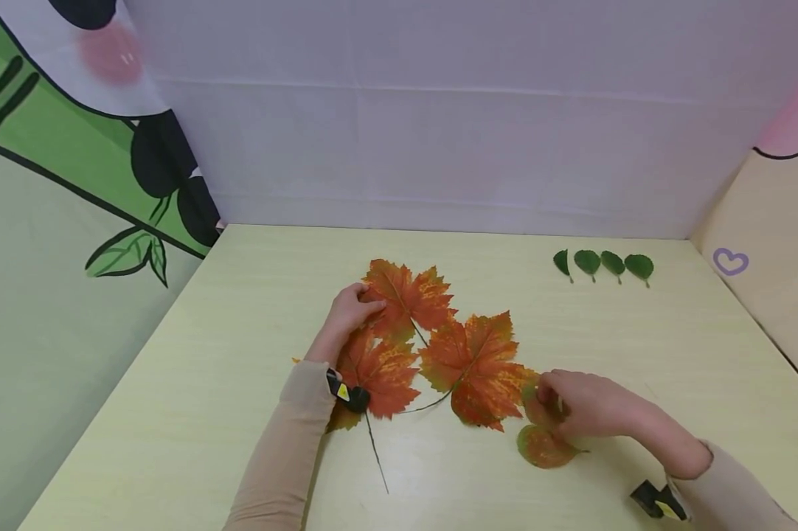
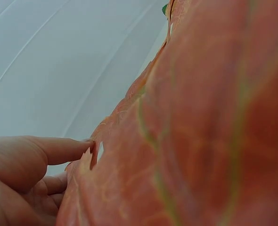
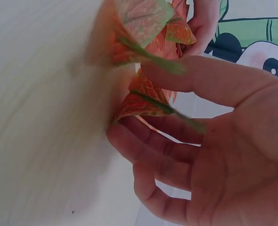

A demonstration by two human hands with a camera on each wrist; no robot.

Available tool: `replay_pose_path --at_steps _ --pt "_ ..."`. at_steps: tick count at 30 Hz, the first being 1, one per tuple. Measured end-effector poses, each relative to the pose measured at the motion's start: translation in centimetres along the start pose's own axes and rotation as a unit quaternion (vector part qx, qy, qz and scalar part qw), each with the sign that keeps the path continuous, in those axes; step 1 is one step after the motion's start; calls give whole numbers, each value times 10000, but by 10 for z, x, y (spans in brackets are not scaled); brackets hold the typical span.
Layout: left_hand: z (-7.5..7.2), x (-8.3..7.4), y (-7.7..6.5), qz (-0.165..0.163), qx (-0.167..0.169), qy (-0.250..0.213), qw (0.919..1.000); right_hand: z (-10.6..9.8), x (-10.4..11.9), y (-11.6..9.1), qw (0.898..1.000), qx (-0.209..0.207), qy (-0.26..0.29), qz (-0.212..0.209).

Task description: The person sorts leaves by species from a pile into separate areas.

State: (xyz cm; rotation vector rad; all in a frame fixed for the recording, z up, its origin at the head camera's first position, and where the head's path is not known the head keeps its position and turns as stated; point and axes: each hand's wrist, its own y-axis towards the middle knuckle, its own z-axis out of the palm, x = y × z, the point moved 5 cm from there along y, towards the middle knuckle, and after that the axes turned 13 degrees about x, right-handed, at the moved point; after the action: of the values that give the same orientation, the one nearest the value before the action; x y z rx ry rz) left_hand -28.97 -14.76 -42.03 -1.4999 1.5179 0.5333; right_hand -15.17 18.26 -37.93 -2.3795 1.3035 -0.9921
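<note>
Table and backdrop: pale wood-grain table (image 1: 206, 369), pale cloth (image 1: 439, 147) beyond.
Round leaves: near round leaf (image 1: 546, 448) and far round leaf (image 1: 534, 409) lie at the right hand's (image 1: 591, 402) left side, fingers partly covering the far one; the left hand (image 1: 352, 310) is well apart, to the left.
Stalks: near leaf's long axis runs left to right, stalk pointing right; in the wrist view both stalks point toward the right palm.
Right grip: fingers curled about the far round leaf; firmness cannot be told.
Left grip: thumb and fingers pinch the far maple leaf's (image 1: 399, 295) left edge.
Green leaves (image 1: 587, 261): four in a row, far right, stalks pointing near.
</note>
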Motion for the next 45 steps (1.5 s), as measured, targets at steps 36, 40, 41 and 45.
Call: replay_pose_path --at_steps 36,40,41,45 --pt "1 -1 -2 18 29 -56 10000 -38 -63 -2 9907 -1333 236 127" --pt "1 -2 -2 25 30 -78 10000 -43 -77 -2 9888 -1413 402 244" --pt "1 -2 -2 29 30 -93 9999 -45 -80 -2 9885 -1412 457 277" --pt "0 -1 -1 32 25 -120 9999 -50 -94 -2 9876 -1383 635 389"
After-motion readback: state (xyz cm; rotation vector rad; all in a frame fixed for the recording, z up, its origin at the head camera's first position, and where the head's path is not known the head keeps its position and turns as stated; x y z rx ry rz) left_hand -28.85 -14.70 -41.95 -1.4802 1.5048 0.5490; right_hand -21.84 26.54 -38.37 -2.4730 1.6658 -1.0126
